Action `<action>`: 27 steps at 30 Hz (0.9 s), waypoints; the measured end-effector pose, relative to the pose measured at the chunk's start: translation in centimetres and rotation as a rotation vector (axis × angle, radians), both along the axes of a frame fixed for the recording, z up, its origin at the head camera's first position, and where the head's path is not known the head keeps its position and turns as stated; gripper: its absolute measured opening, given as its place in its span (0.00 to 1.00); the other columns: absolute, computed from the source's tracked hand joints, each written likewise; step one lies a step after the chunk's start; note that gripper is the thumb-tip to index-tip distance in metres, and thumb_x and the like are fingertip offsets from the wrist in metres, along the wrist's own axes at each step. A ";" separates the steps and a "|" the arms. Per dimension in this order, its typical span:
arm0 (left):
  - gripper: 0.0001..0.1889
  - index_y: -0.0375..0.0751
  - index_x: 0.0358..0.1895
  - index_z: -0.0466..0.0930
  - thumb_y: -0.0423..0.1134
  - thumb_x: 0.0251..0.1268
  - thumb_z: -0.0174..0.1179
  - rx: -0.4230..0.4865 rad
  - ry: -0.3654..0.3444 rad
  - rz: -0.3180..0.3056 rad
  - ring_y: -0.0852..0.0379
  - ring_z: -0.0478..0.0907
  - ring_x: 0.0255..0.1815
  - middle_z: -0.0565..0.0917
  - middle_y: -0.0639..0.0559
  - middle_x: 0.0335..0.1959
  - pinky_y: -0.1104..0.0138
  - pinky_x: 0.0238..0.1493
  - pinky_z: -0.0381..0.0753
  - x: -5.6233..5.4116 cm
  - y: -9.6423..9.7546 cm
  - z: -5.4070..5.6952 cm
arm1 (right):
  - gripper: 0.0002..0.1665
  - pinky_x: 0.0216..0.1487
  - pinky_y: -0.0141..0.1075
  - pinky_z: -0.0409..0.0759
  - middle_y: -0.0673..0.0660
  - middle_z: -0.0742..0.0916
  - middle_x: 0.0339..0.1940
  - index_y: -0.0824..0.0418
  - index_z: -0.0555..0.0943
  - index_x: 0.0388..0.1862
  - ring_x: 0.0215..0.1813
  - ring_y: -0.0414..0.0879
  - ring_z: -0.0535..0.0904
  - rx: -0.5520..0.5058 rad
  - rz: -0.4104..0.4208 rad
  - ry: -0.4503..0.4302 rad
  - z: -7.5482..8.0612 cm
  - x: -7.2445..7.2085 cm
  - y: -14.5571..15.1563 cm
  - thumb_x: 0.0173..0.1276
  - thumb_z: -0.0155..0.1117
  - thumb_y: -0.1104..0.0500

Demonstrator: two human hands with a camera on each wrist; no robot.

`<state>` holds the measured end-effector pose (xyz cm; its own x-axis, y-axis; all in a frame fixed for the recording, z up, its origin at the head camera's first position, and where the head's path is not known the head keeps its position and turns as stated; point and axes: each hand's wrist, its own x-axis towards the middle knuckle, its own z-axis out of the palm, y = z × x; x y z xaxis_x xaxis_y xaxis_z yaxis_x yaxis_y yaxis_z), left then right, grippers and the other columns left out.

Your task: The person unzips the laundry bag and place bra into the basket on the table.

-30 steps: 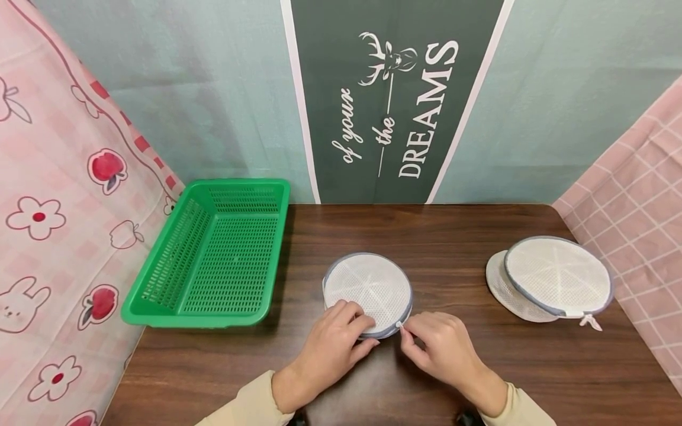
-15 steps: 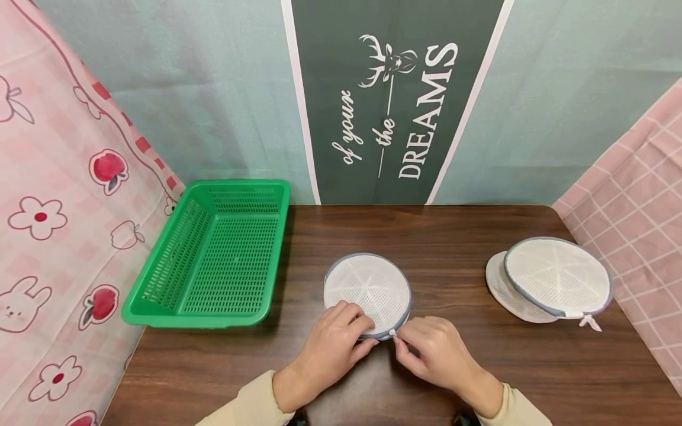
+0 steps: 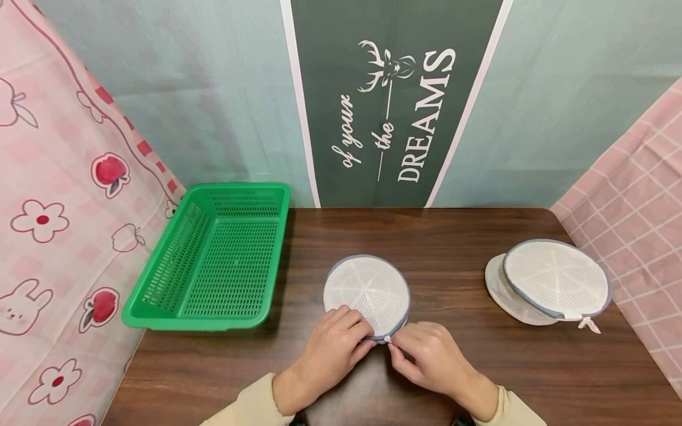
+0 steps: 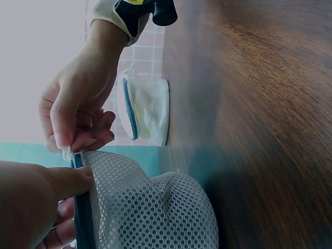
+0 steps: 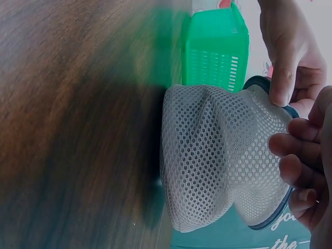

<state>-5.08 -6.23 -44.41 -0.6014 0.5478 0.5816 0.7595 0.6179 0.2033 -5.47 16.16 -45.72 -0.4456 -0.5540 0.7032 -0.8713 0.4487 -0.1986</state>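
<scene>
The left hand [image 3: 337, 342] is gripping a bag [image 3: 367, 290] by its rim [image 4: 84, 220]. The right hand [image 3: 433, 358] is pinching the zip pull [image 3: 388, 339].

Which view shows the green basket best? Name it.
Head: the green plastic basket appears whole, its slotted inside visible. Right wrist shows only part, behind the zippered mesh bag; left wrist doesn't show it.

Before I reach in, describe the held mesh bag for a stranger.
On the brown table, look right from the green basket. A round white mesh laundry bag, edged in grey-blue, stands centrally. Unlike the similar bag farther right, its rim is gripped by the left hand, its white pull pinched by the right hand.
</scene>
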 end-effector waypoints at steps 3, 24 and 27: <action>0.08 0.50 0.31 0.83 0.42 0.57 0.74 -0.004 -0.001 -0.006 0.60 0.75 0.36 0.80 0.60 0.33 0.67 0.38 0.75 0.0 0.0 0.0 | 0.19 0.23 0.22 0.57 0.40 0.65 0.19 0.50 0.68 0.20 0.21 0.30 0.57 0.007 0.002 -0.002 0.0 0.0 0.0 0.75 0.49 0.55; 0.05 0.49 0.31 0.81 0.39 0.60 0.69 -0.053 0.012 -0.007 0.59 0.75 0.36 0.79 0.60 0.31 0.66 0.36 0.73 0.0 -0.1 0.2 | 0.20 0.22 0.23 0.55 0.40 0.65 0.17 0.49 0.67 0.16 0.20 0.30 0.56 0.035 -0.025 0.056 0.3 -0.6 0.3 0.71 0.50 0.56; 0.05 0.49 0.31 0.81 0.39 0.60 0.68 -0.060 0.019 -0.012 0.58 0.75 0.36 0.79 0.60 0.31 0.67 0.36 0.72 -0.1 -0.1 0.2 | 0.20 0.23 0.23 0.53 0.40 0.65 0.17 0.49 0.66 0.16 0.21 0.30 0.55 0.036 -0.027 0.067 0.5 -0.7 0.3 0.70 0.51 0.57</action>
